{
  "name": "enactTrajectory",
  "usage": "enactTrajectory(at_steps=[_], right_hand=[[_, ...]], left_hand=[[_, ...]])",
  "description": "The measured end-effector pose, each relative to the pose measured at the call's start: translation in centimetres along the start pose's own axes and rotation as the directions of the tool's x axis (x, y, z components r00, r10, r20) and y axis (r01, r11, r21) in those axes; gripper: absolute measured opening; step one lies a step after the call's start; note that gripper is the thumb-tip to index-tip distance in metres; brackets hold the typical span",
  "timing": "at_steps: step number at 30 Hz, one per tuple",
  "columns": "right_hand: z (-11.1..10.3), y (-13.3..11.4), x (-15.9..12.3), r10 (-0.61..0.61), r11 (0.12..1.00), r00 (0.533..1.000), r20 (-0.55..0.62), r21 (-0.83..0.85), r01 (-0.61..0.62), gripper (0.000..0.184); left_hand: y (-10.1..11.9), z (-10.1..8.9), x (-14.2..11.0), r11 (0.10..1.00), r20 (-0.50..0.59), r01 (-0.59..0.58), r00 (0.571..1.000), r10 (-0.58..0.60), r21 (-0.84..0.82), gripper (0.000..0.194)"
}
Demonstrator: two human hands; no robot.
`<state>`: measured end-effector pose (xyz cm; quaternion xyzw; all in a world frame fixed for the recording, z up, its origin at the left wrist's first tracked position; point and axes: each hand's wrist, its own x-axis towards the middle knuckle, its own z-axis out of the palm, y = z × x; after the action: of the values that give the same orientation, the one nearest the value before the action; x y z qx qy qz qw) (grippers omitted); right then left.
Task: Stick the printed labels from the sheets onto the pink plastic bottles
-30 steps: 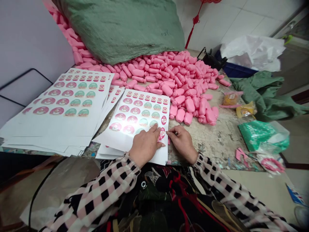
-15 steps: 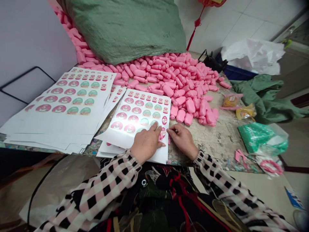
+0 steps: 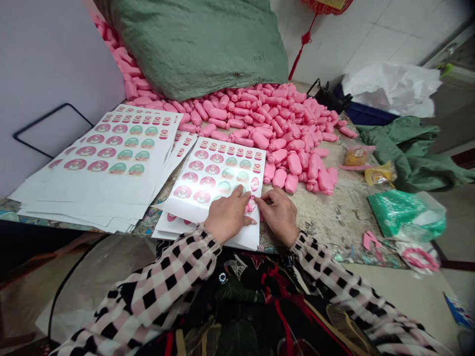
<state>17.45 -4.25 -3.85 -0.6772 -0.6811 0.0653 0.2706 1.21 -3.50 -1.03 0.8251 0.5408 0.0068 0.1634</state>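
A white sheet of stickers (image 3: 196, 207) lies in front of me on a small stack, with pink ovals, green ovals and small red-and-white labels printed on it. Flat on its lower right part rests my left hand (image 3: 228, 215), fingers stretched out and apart. At the right edge of the sheet, my right hand (image 3: 278, 212) pinches thumb and forefinger together at the rim of a pink oval sticker (image 3: 251, 204). My left fingers partly cover that sticker. Just above it, another pink oval sticker (image 3: 255, 184) is in full view.
A taller stack of sticker sheets (image 3: 92, 190) stands to the left. Behind, many small pink bottles (image 3: 274, 118) spill from under a green sack (image 3: 200, 44). On the right are a green plastic packet (image 3: 404, 212), small yellow packets (image 3: 358, 155) and a pink ring (image 3: 419, 258).
The view has shifted slightly. My right fingertips have moved a little left over the pink oval sticker's edge; my left hand stays on the sheet.
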Motion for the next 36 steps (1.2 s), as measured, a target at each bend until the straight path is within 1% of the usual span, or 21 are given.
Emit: enactTrajectory(at_steps=[4, 8, 10, 12, 15, 19, 23, 26, 29, 31, 32, 33, 34, 35, 36], right_hand=[[0.0, 0.2, 0.2, 0.007, 1.000, 0.999, 0.043, -0.002, -0.007, 0.025], [-0.4, -0.4, 0.1, -0.099, 0.990, 0.995, 0.024, -0.097, 0.101, 0.024], [-0.7, -0.6, 0.0, -0.130, 0.986, 0.991, 0.019, -0.103, 0.132, 0.026], [-0.7, -0.8, -0.3, -0.108, 0.993, 0.994, -0.010, -0.043, 0.108, 0.026], [-0.7, -0.7, -0.8, -0.041, 0.993, 0.996, -0.077, 0.111, 0.049, 0.025], [-0.5, -0.7, -1.8, -0.029, 0.964, 0.988, -0.151, 0.258, 0.068, 0.021], [-0.5, -0.6, -2.3, -0.031, 0.944, 0.977, -0.210, 0.315, 0.098, 0.019], [-0.8, -0.5, -2.1, -0.027, 0.926, 0.956, -0.294, 0.353, 0.135, 0.018], [-1.1, -0.2, -1.6, 0.017, 0.911, 0.938, -0.345, 0.392, 0.127, 0.018], [-1.3, 0.0, -1.4, 0.054, 0.901, 0.944, -0.327, 0.424, 0.095, 0.019], [-1.4, 0.0, -1.3, 0.073, 0.892, 0.950, -0.305, 0.447, 0.074, 0.020], [-1.5, 0.0, -1.2, 0.097, 0.878, 0.956, -0.276, 0.477, 0.049, 0.020], [-1.5, -0.1, -1.2, 0.124, 0.857, 0.963, -0.240, 0.514, 0.018, 0.020], [-1.6, -0.3, -1.1, 0.155, 0.830, 0.969, -0.194, 0.557, -0.021, 0.021], [-1.6, -0.6, -1.1, 0.188, 0.795, 0.972, -0.142, 0.602, -0.066, 0.021]], left_hand=[[-0.1, 0.0, 0.1, 1.000, -0.012, -0.012, 1.000, 0.012, -0.004, 0.073], [-0.1, 0.1, 0.2, 1.000, -0.006, -0.004, 1.000, 0.004, -0.020, 0.074], [-0.2, 0.1, 0.2, 1.000, -0.007, 0.002, 1.000, -0.002, -0.031, 0.076], [-0.2, 0.2, 0.1, 0.999, -0.022, 0.003, 1.000, -0.004, -0.044, 0.079], [-0.1, 0.4, -0.1, 0.998, -0.052, 0.001, 0.999, -0.004, -0.061, 0.084], [-0.1, 0.6, -0.3, 0.998, -0.071, 0.011, 0.997, -0.015, -0.059, 0.087], [-0.3, 1.1, -0.8, 0.998, -0.123, 0.000, 0.992, -0.008, -0.063, 0.094], [-0.5, 1.5, -1.2, 0.995, -0.167, -0.020, 0.986, 0.003, -0.100, 0.096], [-0.7, 1.7, -1.5, 0.978, -0.208, -0.043, 0.978, 0.000, -0.205, 0.089], [-0.9, 1.7, -1.8, 0.933, -0.235, -0.057, 0.972, -0.030, -0.355, 0.078], [-1.1, 1.6, -1.9, 0.888, -0.256, -0.061, 0.965, -0.065, -0.455, 0.072], [-1.2, 1.5, -2.1, 0.820, -0.274, -0.065, 0.955, -0.114, -0.569, 0.065], [-1.4, 1.3, -2.2, 0.721, -0.277, -0.069, 0.945, -0.174, -0.690, 0.060], [-1.5, 1.1, -2.3, 0.586, -0.259, -0.080, 0.938, -0.229, -0.807, 0.056], [-1.6, 0.9, -2.5, 0.416, -0.217, -0.091, 0.940, -0.265, -0.905, 0.054]])
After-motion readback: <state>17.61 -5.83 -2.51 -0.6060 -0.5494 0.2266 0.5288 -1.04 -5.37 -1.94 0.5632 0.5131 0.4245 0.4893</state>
